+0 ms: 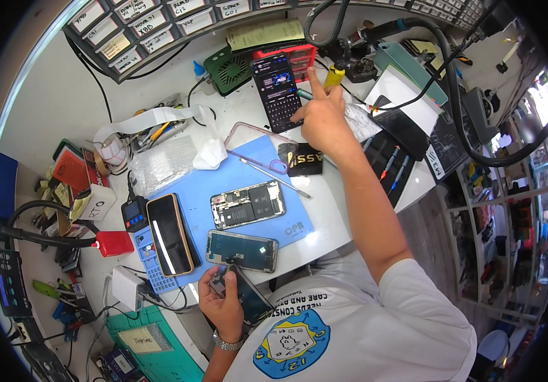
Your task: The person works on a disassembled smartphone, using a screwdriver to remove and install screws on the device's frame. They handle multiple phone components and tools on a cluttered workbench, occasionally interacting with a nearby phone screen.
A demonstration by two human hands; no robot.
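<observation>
My right hand (322,116) reaches far across the bench, its thumb touching the lit keyboard screen of an upright black phone (277,89) and its index finger raised. My left hand (222,302) is near my chest and grips a dark phone screen panel (248,294) at the bench's front edge. On the blue work mat (223,175) lie an opened phone body with its insides showing (248,204), a detached dark screen (242,250) and a black phone with an orange-gold rim (170,233).
A clear phone case (258,146), a thin metal tool (277,178) and a black card (304,159) lie on the mat's far side. Bubble wrap (169,162), a green fan (228,67), red drawers (296,57), labelled bins (143,25), hoses (478,127) and screwdrivers (394,167) crowd the bench.
</observation>
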